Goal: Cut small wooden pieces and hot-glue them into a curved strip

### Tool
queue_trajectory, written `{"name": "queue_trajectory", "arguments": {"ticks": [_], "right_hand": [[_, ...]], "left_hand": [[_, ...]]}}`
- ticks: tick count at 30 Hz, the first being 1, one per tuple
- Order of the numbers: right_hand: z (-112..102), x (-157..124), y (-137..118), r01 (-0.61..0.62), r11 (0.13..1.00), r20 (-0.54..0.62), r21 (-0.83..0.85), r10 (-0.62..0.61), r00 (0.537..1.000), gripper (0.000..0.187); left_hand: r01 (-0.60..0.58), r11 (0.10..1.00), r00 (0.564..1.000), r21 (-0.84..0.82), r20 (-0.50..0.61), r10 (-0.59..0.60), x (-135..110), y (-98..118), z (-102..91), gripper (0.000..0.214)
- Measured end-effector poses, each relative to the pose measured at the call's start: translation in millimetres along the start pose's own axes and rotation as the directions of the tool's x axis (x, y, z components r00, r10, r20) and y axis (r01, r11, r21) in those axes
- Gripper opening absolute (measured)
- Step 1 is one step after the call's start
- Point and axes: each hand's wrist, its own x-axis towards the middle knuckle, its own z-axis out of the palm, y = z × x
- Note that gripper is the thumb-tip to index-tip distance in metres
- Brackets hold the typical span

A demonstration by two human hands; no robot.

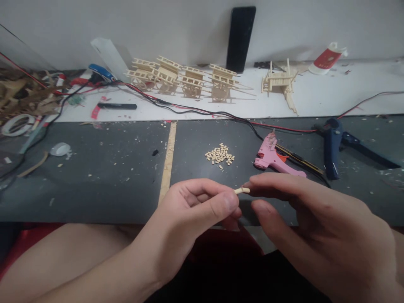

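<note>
My left hand (192,212) is curled in a loose fist near the table's front edge, thumb pressed to fingers. Between its fingertips and those of my right hand (315,227) is a small pale wooden piece (242,190), pinched from both sides. Behind the hands, a heap of several small wooden blocks (220,154) lies on the dark mat (110,176). A pink glue gun (275,158) rests just right of the heap.
Several small wooden cart models (184,79) and a wooden chair-like model (280,82) stand on the white board at the back. A blue tool (333,147) lies right, red and black wires (202,111) cross the table, clutter and tape (17,124) sit left. A dark phone (240,38) leans on the wall.
</note>
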Motion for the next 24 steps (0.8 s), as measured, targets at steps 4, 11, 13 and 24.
{"name": "queue_trajectory", "arguments": {"ticks": [4, 11, 13, 24], "right_hand": [[2.4, -8.1, 3.6, 0.000, 1.000, -0.010, 0.017, 0.000, 1.000, 0.020], [9.2, -6.0, 3.6, -0.033, 0.995, -0.016, 0.089, 0.035, 0.999, 0.014], [9.2, -5.1, 3.0, -0.036, 0.995, -0.018, 0.095, 0.038, 0.999, 0.014], [8.3, -2.2, 1.0, -0.066, 0.992, -0.030, 0.110, 0.069, 0.997, 0.014]], "left_hand": [[-0.017, 1.000, 1.000, 0.009, 0.006, 0.017, -0.4, 0.7, 0.7, 0.027], [-0.031, 0.999, 0.999, 0.019, 0.033, 0.030, -2.8, 0.3, -0.6, 0.023], [-0.023, 1.000, 0.999, 0.020, 0.032, 0.022, -3.7, 0.3, -0.3, 0.021], [-0.071, 0.997, 0.996, -0.023, -0.062, 0.070, 1.5, -0.8, 3.2, 0.030]]}}
